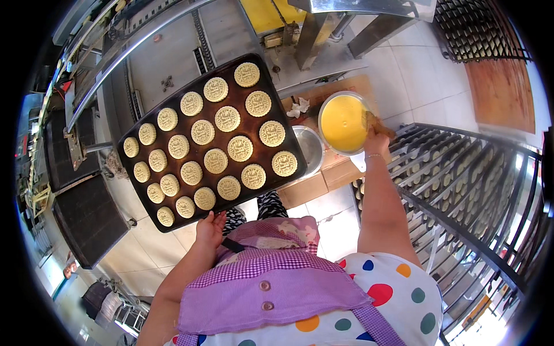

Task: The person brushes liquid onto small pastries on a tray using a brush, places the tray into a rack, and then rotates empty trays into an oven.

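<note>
A dark baking tray (266,81) lies tilted in view at the left, bearing rows of round pale pastries with stamped tops. My left hand (211,228) is at its near edge, fingers loosely apart and close to the rim; whether they touch it I cannot tell. To the right, a round bowl (323,142) contains smooth yellow liquid (341,122) that looks like beaten egg. My right hand (377,142) is closed around a brush (381,127) at the bowl's right side, its bristle end over the liquid. The fingers partly hide the handle.
A second metal bowl (311,151) sits between tray and egg bowl, on cardboard (306,191). Crumpled white paper (298,107) lies nearby. A metal rack (456,213) loaded with trays of pastries stands close at the right. Conveyor machinery (167,40) extends beyond the tray.
</note>
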Motion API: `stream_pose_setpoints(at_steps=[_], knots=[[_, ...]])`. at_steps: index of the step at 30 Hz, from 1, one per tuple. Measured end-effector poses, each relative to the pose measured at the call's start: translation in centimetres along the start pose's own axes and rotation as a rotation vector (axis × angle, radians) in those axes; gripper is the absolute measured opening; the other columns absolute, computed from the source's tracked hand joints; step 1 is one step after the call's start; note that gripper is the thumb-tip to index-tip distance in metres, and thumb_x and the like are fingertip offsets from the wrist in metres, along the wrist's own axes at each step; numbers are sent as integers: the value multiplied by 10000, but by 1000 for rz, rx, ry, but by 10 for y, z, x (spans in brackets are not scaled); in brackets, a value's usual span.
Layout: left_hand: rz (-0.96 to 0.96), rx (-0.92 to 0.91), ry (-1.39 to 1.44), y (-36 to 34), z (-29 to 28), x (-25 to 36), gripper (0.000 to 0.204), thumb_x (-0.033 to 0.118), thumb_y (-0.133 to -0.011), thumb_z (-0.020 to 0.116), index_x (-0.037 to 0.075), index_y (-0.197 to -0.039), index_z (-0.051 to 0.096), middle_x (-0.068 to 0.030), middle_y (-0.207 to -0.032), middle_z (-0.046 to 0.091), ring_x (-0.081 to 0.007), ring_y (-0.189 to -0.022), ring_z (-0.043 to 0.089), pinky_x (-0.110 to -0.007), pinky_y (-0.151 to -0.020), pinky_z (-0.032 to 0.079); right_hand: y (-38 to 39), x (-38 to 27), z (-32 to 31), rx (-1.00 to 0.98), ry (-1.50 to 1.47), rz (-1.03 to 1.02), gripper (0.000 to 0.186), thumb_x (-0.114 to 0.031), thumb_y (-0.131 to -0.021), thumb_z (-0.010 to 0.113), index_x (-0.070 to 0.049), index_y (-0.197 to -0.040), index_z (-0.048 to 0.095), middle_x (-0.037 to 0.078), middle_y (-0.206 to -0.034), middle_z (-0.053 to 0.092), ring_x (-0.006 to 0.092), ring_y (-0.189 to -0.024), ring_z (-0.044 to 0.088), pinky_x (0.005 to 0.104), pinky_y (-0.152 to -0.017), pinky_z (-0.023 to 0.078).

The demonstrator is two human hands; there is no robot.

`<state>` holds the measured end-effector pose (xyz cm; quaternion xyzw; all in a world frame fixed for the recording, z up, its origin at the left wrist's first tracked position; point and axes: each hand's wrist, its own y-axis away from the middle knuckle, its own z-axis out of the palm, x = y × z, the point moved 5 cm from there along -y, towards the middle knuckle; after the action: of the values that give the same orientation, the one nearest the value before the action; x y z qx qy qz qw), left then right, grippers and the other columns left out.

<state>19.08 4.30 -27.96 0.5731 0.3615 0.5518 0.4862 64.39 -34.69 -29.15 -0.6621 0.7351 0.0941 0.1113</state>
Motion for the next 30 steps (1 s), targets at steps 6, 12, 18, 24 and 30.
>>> stream_pose_setpoints(at_steps=[6, 12, 18, 24, 30], knots=[[7, 13, 3, 2, -4, 0, 161, 68, -932, 456, -9, -1065, 411, -153, -986, 567, -280, -890, 613, -359, -744, 558, 10, 6, 8, -74, -381, 196, 234, -56, -821, 600, 54, -1026, 573, 135, -981, 629, 250, -803, 639, 333, -639, 536], [22, -30, 39, -2, -11, -3, 150, 57, -927, 465, 6, -1051, 398, -158, -1011, 555, -292, -904, 607, -366, -749, 557, 47, -22, -3, -160, -1100, 690, 266, -72, -832, 615, 23, -1065, 527, 87, -869, 611, 186, -732, 620, 242, -515, 538], [38, -41, 32, -7, -17, -6, 181, 42, -919, 473, 30, -1039, 338, -170, -1024, 550, -295, -891, 618, -368, -728, 555, 95, -37, 6, -211, -520, -8, 432, -115, -838, 581, -59, -1254, 481, 128, -896, 632, 198, -730, 629, 331, -622, 512], [-100, -47, -103, 1, -24, -6, 151, 107, -939, 456, 17, -1037, 386, -132, -924, 581, -253, -816, 619, -373, -658, 539, 128, -38, -14, -577, -445, 117, 554, -124, -807, 586, -68, -1328, 409, 136, -912, 639, 180, -728, 631, 318, -658, 515], [-134, -191, -566, 28, -52, 15, 141, 137, -919, 496, 16, -936, 567, -58, -751, 586, -153, -585, 529, -283, -550, 467, 157, -224, -46, -597, -1197, 261, 622, -7, -802, 591, -100, -1368, 349, 66, -1129, 574, 142, -893, 604, 251, -580, 541]])
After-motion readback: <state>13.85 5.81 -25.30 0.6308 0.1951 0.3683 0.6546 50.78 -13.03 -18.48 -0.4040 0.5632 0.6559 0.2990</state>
